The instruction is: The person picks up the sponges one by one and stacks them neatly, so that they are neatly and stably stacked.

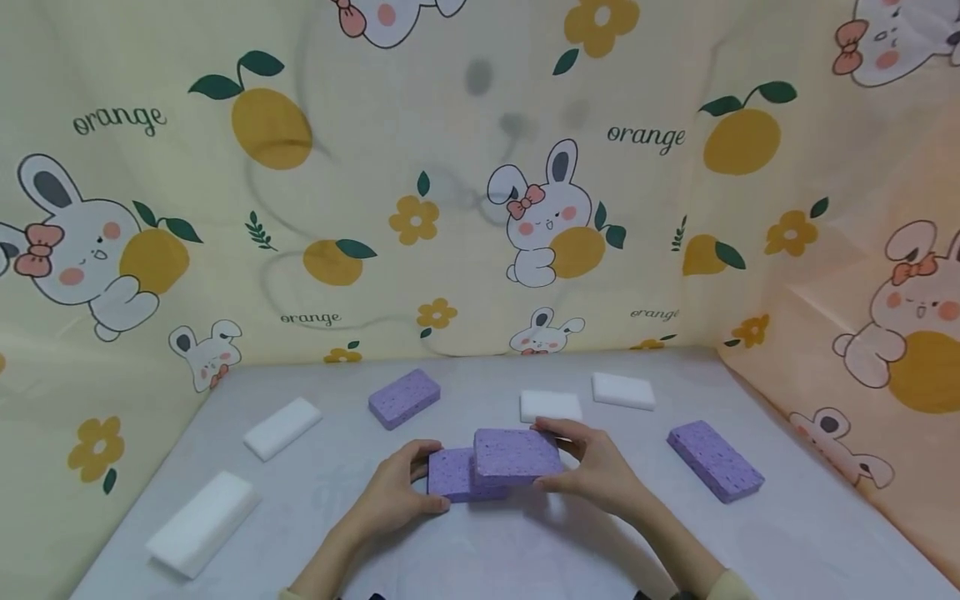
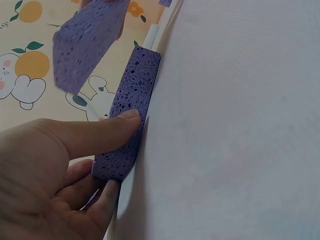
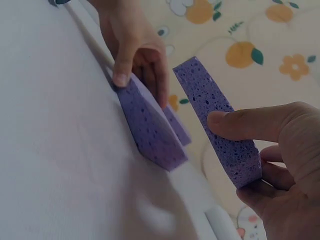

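Note:
Two purple sponges are at the middle of the table. My left hand grips the left end of the lower sponge, thumb on its near edge and fingers behind. That sponge sits at the table surface in the left wrist view. My right hand holds another purple sponge by its right end, raised and partly overlapping the lower one in the head view. In the right wrist view the raised sponge is pinched between thumb and fingers, apart from the lower sponge.
Further purple sponges lie at the back left and on the right. White sponge blocks lie on the left, the near left, behind my right hand and at the back right. A printed cloth encloses the table.

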A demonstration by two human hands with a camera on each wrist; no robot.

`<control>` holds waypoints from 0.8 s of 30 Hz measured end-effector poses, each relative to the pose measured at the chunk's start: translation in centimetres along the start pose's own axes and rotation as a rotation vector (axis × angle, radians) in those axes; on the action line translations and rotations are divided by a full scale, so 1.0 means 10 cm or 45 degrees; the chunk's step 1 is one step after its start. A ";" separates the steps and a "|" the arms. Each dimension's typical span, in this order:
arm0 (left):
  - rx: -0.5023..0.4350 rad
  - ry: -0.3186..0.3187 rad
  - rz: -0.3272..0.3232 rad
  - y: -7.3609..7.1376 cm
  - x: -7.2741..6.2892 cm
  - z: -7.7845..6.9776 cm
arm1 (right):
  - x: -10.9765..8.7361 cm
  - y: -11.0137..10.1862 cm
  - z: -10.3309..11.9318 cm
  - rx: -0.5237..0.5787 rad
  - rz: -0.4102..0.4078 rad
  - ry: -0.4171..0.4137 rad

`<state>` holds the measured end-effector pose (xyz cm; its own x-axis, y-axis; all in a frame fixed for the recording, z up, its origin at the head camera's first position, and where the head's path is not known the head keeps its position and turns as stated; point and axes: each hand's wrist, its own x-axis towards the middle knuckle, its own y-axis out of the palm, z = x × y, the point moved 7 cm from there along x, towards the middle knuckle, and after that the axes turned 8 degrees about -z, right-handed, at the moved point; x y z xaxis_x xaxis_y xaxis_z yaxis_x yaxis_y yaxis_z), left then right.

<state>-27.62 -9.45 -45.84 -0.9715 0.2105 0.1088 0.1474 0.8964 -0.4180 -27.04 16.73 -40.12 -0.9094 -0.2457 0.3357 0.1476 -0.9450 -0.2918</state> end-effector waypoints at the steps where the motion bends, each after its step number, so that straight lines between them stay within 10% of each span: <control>1: -0.004 0.002 0.002 0.00 0.00 0.00 | 0.02 0.03 0.00 0.002 0.013 -0.002; 24: -0.066 0.027 0.008 -0.02 0.01 0.01 | 0.17 0.40 -0.10 0.063 0.105 0.114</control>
<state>-27.78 -9.64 -45.84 -0.9664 0.2241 0.1259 0.1635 0.9138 -0.3717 -28.42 12.71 -41.62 -0.9242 -0.3048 0.2303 0.2403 -0.9325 -0.2698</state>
